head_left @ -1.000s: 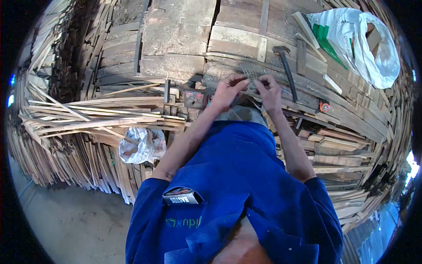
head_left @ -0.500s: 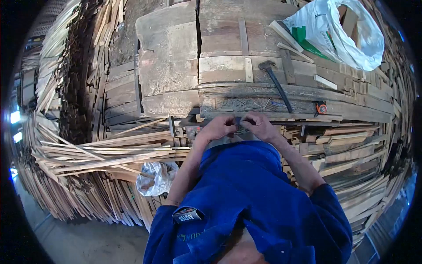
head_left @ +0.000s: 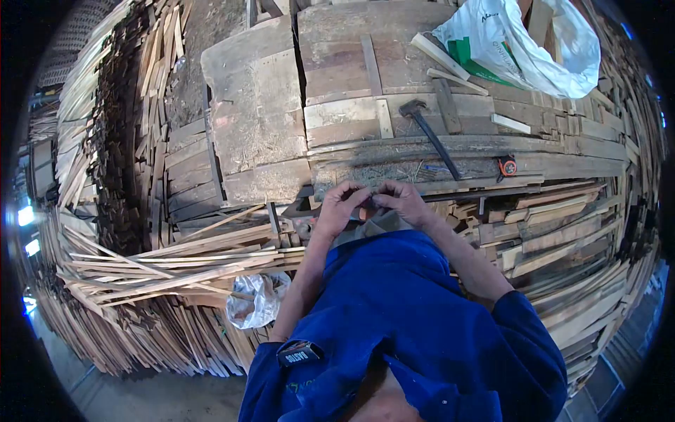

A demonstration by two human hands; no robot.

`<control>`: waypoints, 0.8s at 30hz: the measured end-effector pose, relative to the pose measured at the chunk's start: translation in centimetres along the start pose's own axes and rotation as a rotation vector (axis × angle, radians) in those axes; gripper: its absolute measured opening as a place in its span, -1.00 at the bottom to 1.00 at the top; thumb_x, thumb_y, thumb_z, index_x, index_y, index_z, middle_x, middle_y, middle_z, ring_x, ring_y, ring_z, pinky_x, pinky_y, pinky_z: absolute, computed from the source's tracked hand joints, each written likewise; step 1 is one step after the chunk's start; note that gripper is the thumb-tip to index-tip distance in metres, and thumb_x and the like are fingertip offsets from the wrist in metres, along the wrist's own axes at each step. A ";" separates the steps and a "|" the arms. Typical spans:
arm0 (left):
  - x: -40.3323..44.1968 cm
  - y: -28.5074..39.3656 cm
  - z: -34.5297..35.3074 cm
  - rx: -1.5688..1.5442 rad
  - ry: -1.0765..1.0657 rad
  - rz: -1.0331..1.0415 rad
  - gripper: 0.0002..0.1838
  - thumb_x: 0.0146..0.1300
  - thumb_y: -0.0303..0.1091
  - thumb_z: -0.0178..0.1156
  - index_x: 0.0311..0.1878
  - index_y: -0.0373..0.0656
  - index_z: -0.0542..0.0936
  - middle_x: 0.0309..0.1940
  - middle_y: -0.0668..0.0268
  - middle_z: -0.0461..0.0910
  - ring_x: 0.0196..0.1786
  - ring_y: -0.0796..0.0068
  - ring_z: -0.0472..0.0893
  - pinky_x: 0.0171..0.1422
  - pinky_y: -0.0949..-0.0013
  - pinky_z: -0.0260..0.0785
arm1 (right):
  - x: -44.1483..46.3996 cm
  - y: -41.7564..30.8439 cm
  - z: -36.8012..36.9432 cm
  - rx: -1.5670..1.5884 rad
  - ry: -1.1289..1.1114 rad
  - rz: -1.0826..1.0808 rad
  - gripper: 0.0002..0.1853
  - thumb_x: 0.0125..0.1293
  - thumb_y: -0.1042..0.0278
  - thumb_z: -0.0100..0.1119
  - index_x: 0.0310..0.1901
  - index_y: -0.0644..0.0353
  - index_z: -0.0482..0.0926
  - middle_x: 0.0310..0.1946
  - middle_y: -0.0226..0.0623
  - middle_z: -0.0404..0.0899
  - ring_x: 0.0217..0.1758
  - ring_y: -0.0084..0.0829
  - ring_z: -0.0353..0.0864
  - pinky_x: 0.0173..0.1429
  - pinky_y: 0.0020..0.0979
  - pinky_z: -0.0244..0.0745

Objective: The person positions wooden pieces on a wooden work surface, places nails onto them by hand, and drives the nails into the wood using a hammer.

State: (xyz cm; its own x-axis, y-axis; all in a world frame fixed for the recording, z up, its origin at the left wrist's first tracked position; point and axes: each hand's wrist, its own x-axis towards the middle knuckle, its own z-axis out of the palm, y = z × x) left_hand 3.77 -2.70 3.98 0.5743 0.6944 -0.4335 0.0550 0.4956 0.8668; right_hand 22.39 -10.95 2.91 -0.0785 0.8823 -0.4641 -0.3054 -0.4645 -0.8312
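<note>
My left hand (head_left: 342, 209) and my right hand (head_left: 403, 203) meet in front of my waist, at the near edge of the wooden bench (head_left: 271, 141). Fingers on both are curled, with thumbs and fingertips pinched close together. Whatever lies between the fingertips is too small and dark to make out. Beyond the right hand, a hammer (head_left: 434, 142) rests on the boards, its head pointing away from me. An orange and black tape measure (head_left: 506, 167) sits farther right, near the bench edge. A thin blue item (head_left: 437, 168) lies beside the hammer's handle.
A white and green sack (head_left: 517, 53) holding wood pieces stands at the far right. Long thin strips (head_left: 169, 271) are heaped to the left, above a clear plastic bag (head_left: 259, 301). Stacked boards (head_left: 562, 239) fill the right side. Nails and sawdust litter the bench.
My hands have drawn slightly closer together, fingertips still pinched. The view has shifted a little, so the bench and tools appear farther left. The hammer and tape measure stay put on the bench.
</note>
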 end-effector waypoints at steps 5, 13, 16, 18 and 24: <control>-0.2 0.1 -0.1 0.195 0.005 0.046 -0.81 0.37 -0.31 0.26 -0.12 -0.26 0.65 -0.37 0.34 0.67 -0.29 0.65 0.57 -0.19 0.47 0.44 | 0.5 -0.3 -0.1 0.129 0.083 0.086 -0.75 0.37 0.26 0.28 -0.08 0.28 0.63 -0.27 -0.26 0.71 -0.40 -0.50 0.66 -0.28 -0.41 0.62; 0.5 -0.1 0.2 0.451 0.111 0.023 -0.75 0.42 -0.25 0.22 -0.13 -0.30 0.63 -0.39 0.26 0.69 -0.31 0.58 0.61 -0.18 0.43 0.48 | 0.1 -0.2 0.8 -0.227 0.166 0.041 -0.78 0.34 0.30 0.27 -0.14 0.28 0.64 -0.37 -0.29 0.69 -0.37 -0.47 0.69 -0.21 -0.41 0.59; 0.3 1.1 0.9 0.428 0.128 -0.030 -0.76 0.42 -0.26 0.22 -0.19 -0.29 0.61 -0.41 0.27 0.68 -0.34 0.60 0.60 -0.22 0.44 0.47 | -0.1 -1.5 1.6 -0.335 0.223 0.017 -0.79 0.34 0.30 0.27 -0.16 0.29 0.63 -0.41 -0.32 0.68 -0.42 -0.48 0.69 -0.24 -0.40 0.61; 0.3 1.4 1.0 0.421 0.137 -0.067 -0.76 0.43 -0.26 0.22 -0.22 -0.28 0.61 -0.42 0.27 0.67 -0.35 0.62 0.59 -0.24 0.45 0.46 | -0.3 -2.0 2.0 -0.483 0.283 -0.060 -0.77 0.32 0.22 0.29 -0.22 0.24 0.62 -0.42 -0.33 0.68 -0.45 -0.55 0.61 -0.29 -0.39 0.53; 0.7 0.6 -0.2 0.284 0.052 0.012 -0.77 0.42 -0.26 0.24 -0.25 -0.26 0.60 -0.43 0.30 0.66 -0.36 0.65 0.58 -0.26 0.48 0.45 | 0.4 -1.9 0.4 -0.144 0.210 0.053 -0.74 0.31 0.17 0.30 -0.24 0.23 0.61 -0.38 -0.28 0.70 -0.40 -0.43 0.63 -0.23 -0.33 0.52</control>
State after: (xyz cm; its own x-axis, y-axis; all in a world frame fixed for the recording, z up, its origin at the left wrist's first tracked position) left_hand 4.02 -1.83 4.18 0.5344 0.7285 -0.4286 0.2791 0.3266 0.9030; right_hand 22.57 -9.69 4.44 0.1126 0.8280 -0.5493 -0.1671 -0.5291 -0.8319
